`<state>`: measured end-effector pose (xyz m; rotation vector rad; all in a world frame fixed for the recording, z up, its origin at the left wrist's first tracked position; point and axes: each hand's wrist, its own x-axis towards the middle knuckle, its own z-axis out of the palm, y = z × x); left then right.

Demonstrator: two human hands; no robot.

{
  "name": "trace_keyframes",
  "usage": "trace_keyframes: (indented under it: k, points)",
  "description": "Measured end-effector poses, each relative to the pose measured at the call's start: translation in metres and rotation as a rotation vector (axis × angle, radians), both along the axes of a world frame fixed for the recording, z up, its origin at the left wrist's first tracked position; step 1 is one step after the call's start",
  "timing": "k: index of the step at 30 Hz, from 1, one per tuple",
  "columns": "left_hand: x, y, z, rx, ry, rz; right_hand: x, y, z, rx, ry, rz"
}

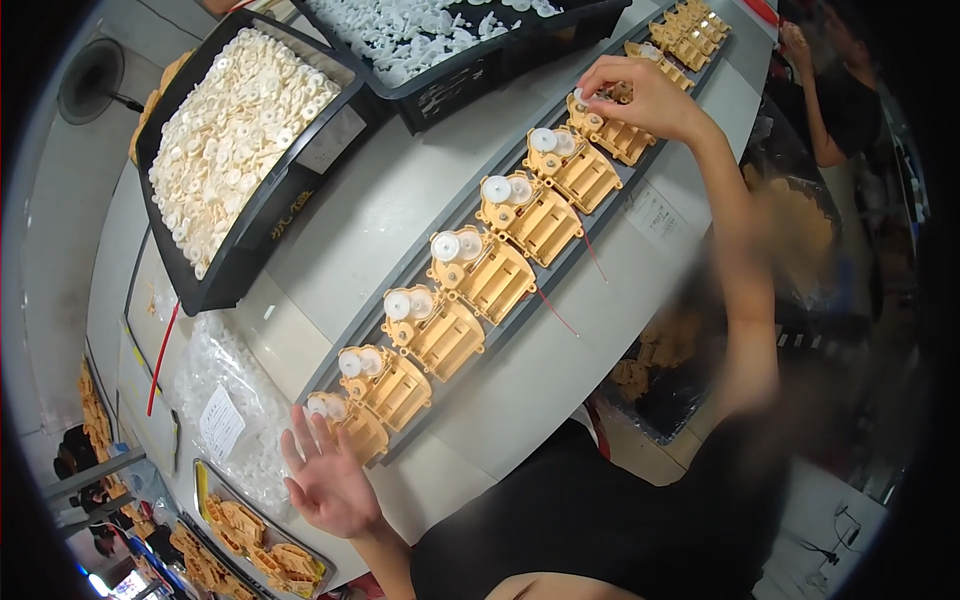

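And here's the pale grey worktop (540,400), sweeping diagonally through, thin seams showing! Below its right edge, beige floor tiles (642,462) peek out. Upper left, a round, dark, fan-like fixture (90,80); lower left, a grey metal rail (95,474) and a screen (130,585) glowing brightly.

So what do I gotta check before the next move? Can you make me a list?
1. Yellow housings lined up: ok, in one row.
2. Right grip at a white gear: ok, fingertips are there.
3. That gear pushed fully down: cannot tell, partly covered.
4. Left grip empty: ok, open with fingers spread.
5. Red wires tucked in: not ok, two stick out.
6. Cream parts stocked: ok, heaped up.
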<state>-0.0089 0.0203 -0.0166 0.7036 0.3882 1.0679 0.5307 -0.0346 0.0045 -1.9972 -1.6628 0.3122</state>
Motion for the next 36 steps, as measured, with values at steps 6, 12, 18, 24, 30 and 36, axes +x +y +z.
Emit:
trace_keyframes:
  k: [6, 12, 18, 24, 30, 36]
  points:
    - [0.004, 0.006, 0.004, 0.007, 0.033, 0.03, -0.002, 0.003, 0.002, 0.022, -0.019, 0.018]
    - [0.007, 0.012, 0.002, -0.001, 0.046, 0.036, -0.003, 0.003, 0.008, 0.03, -0.057, 0.031]
    - [0.006, 0.016, 0.0, -0.003, 0.045, 0.031, -0.002, 0.005, 0.004, 0.027, -0.117, 0.048]
    - [0.005, 0.02, -0.002, 0.003, 0.034, 0.021, -0.005, 0.008, 0.007, -0.027, -0.118, 0.038]
    - [0.003, 0.022, -0.004, -0.018, 0.019, 0.029, -0.006, 0.009, 0.01, -0.065, -0.101, 0.01]
    - [0.001, 0.024, -0.007, -0.029, 0.006, 0.045, -0.008, 0.011, 0.015, -0.155, -0.122, -0.067]
